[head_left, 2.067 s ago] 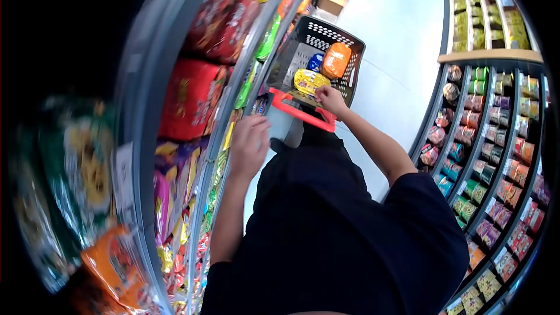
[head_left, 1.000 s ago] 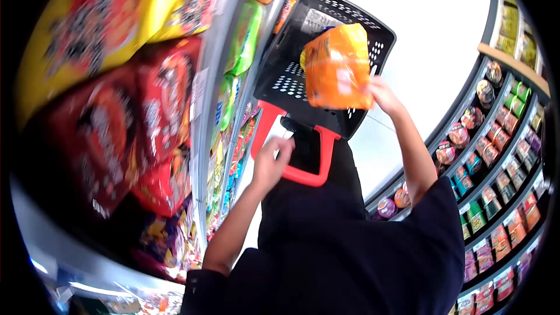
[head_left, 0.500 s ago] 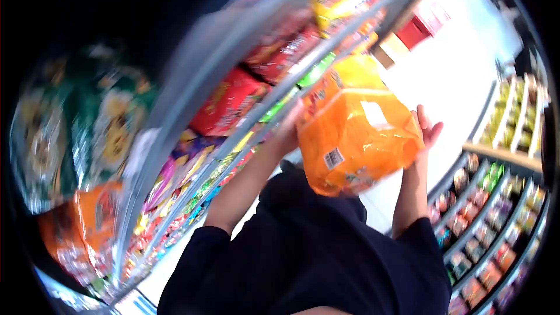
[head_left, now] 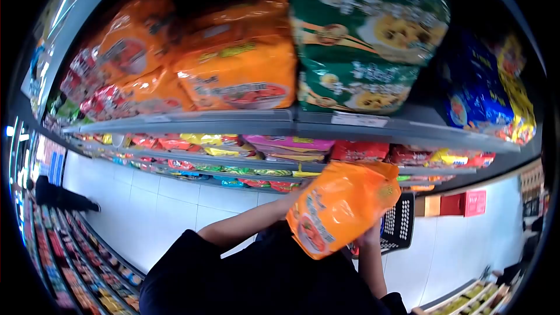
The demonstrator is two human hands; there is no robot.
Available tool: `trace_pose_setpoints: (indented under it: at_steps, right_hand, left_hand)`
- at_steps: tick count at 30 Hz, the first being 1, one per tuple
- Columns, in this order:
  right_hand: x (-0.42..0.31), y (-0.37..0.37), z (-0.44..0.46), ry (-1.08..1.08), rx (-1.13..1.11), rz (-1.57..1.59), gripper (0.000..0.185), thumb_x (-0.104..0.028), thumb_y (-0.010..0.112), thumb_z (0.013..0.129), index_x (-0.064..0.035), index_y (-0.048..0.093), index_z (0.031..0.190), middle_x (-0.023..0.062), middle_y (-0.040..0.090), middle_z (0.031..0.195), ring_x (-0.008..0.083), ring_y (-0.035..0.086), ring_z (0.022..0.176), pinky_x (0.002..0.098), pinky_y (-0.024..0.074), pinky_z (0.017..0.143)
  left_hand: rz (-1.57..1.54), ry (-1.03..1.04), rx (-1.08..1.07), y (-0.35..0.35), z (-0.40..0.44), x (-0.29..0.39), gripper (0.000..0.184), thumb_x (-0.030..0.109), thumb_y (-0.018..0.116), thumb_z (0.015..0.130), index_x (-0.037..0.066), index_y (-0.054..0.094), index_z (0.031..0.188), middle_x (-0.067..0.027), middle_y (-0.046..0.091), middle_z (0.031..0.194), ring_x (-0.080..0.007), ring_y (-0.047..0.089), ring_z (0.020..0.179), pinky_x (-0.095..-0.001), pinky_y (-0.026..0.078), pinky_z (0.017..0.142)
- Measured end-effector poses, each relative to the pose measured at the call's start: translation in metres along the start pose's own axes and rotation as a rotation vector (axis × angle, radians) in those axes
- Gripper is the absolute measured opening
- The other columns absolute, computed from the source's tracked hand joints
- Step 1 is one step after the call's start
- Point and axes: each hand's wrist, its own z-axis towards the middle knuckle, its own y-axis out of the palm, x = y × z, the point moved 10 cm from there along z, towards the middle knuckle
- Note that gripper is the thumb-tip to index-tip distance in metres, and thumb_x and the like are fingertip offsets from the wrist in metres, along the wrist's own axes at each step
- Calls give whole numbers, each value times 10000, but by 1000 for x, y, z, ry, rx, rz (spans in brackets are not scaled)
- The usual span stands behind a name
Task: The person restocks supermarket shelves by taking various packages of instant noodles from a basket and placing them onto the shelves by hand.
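A large orange package [head_left: 335, 207] is held up in front of my body, between my two hands, tilted. My left hand [head_left: 298, 193] is at its left side, mostly hidden behind it. At the lower right edge of the package, my right hand [head_left: 367, 237] grips it, fingers partly covered. Similar orange packages [head_left: 236, 73] lie on the upper shelf [head_left: 233, 123], beside green packages [head_left: 373, 29] and a blue one [head_left: 478, 84]. Part of a black basket [head_left: 402, 221] shows behind my right hand.
Lower shelves hold red packages [head_left: 360, 151] and other colourful ones. Cardboard and red boxes [head_left: 464, 203] sit on the floor at right. A person [head_left: 64, 194] in dark clothes is far left; another, partly visible, is at the right edge. More stocked shelves [head_left: 76, 256] line the lower left.
The orange package came up out of the basket in my right hand, and my left hand joined at its other side. The view has swung left to face the shelf.
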Motion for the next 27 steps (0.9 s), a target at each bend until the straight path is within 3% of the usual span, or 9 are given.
trace_pose_setpoints:
  at_steps: [3,5,9,13,15,17,20,23,27]
  right_hand:
    - [-5,42,-1,-55,-61,-27,686,-362,695,887,-35,349,1381,71,559,1261,211,587,1110,360,507,904]
    - [-22,92,-2,-124,-211,-173,700,-352,667,905,-64,295,1424,86,481,1353,232,513,1220,408,457,999]
    - [-43,186,3,-337,-279,-445,620,-256,682,896,-54,358,1385,98,510,1306,217,526,1207,396,471,996]
    - [-70,275,25,-762,-417,-207,355,-131,632,885,-20,527,1205,105,634,1059,219,642,971,358,537,868]
    - [-91,335,27,-1281,-381,-708,352,-77,628,871,5,521,1197,102,641,1025,225,651,923,358,539,858]
    - [-106,395,40,-949,-514,-404,405,15,621,845,18,499,1232,101,623,1106,214,634,984,333,527,858]
    - [-103,411,72,-1197,-535,-387,429,39,636,847,25,485,1248,96,590,1193,179,603,1053,301,508,862]
    - [-88,420,91,-940,-667,-199,456,0,677,860,18,468,1265,88,562,1249,150,574,1089,303,493,875]
    - [-98,440,87,-735,-512,-394,463,-201,649,935,10,443,1292,79,597,1194,135,579,1047,295,460,908]
  left_hand:
    - [55,3,116,-58,-58,22,550,455,355,1023,77,379,1422,-88,429,1454,-229,358,1378,-399,259,1157]
    - [265,374,298,-65,-113,93,547,504,406,996,84,412,1346,-101,460,1334,-208,450,1257,-410,391,1018]
    - [500,1000,340,-27,-200,177,851,677,550,850,86,286,1403,-122,365,1384,-257,368,1309,-435,317,1056]
    - [926,1370,352,-7,-214,227,933,507,735,798,28,229,1419,-142,383,1386,-283,408,1271,-460,288,1080]
    - [1135,1404,279,16,-199,288,812,274,761,831,15,238,1395,-150,498,1283,-263,522,1151,-435,375,1018]
    - [902,1578,202,3,-184,334,647,70,713,852,7,305,1350,-138,569,1162,-230,584,1047,-359,458,917]
    - [1011,1548,351,-1,-158,374,550,-47,662,847,4,364,1306,-139,558,1152,-215,579,1055,-310,484,851]
    - [846,1413,362,-12,-141,378,508,-38,669,841,-5,404,1273,-129,554,1132,-215,579,1030,-313,489,837]
    - [1186,1377,598,1,-147,389,510,40,656,879,-12,403,1319,-147,520,1169,-225,570,983,-306,480,847]
